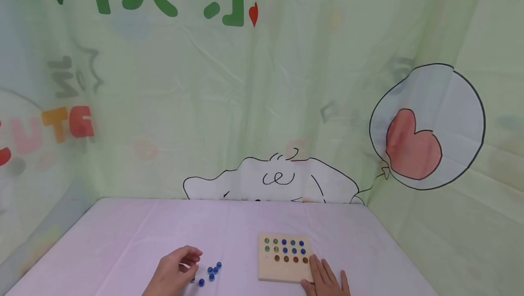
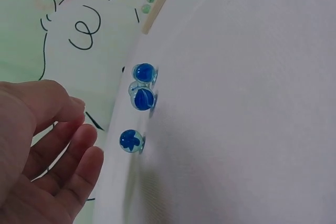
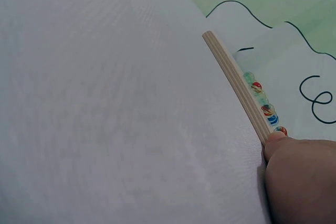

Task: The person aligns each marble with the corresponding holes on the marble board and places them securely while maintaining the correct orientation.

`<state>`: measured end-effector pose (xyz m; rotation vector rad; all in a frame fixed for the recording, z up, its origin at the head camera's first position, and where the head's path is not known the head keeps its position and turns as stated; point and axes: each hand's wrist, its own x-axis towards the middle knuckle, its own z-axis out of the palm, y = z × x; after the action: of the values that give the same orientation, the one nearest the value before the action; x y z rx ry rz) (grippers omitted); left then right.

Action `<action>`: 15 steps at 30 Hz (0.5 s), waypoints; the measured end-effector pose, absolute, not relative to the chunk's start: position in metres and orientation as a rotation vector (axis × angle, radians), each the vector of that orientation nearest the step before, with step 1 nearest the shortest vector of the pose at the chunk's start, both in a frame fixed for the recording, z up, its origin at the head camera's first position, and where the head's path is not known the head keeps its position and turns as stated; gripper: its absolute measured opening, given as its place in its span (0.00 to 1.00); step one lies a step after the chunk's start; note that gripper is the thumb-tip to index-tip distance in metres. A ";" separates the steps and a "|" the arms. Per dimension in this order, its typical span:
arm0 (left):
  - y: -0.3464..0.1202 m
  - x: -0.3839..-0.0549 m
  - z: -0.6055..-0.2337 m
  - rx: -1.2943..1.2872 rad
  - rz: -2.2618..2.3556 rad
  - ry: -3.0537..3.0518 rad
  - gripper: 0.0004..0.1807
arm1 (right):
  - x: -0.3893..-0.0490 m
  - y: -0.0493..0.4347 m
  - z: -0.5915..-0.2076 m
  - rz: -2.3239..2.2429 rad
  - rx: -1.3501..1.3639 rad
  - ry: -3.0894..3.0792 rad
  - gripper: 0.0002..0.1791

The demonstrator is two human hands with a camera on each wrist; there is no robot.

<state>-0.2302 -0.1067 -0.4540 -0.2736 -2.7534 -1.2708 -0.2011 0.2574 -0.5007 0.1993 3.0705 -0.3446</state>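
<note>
My left hand [image 1: 173, 271] hovers over the cloth beside loose blue marbles [image 1: 211, 277], its fingers loosely bent and thumb apart from them. In the left wrist view no marble shows between the fingers [image 2: 86, 142], and a blue-patterned marble [image 2: 131, 140] sits just past them. At the right, a square wooden board [image 1: 282, 272] lies flat, bearing rows of green, blue and reddish-brown marbles [image 1: 286, 259]. The right hand [image 1: 327, 280] rests with extended fingers along the board's right edge. Its thumb [image 3: 275, 139] touches the near corner in the right wrist view.
A pale cloth covers the table [image 1: 172, 223]. Behind it hangs a light green curtain [image 1: 204, 105] with a drawn figure, lettering and a balloon [image 1: 458, 118]. The loose marbles lie between my left hand and the board.
</note>
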 end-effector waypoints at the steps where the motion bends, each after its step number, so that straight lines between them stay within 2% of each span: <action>1: -0.108 -0.230 -0.455 -0.282 -1.274 -2.753 0.10 | -0.201 0.257 -0.501 -0.346 0.202 3.066 0.65; 9: -0.118 -0.230 -0.461 -0.295 -1.319 -2.827 0.12 | -0.201 0.257 -0.498 -0.346 0.210 3.061 0.65; 15: -0.123 -0.231 -0.466 -0.396 -1.258 -2.891 0.10 | -0.201 0.257 -0.497 -0.358 0.218 3.040 0.64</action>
<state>-0.2308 -0.1235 -0.4661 -0.3963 -2.8909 -1.2579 -0.2006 0.2568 -0.4969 0.2183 3.0398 -0.3584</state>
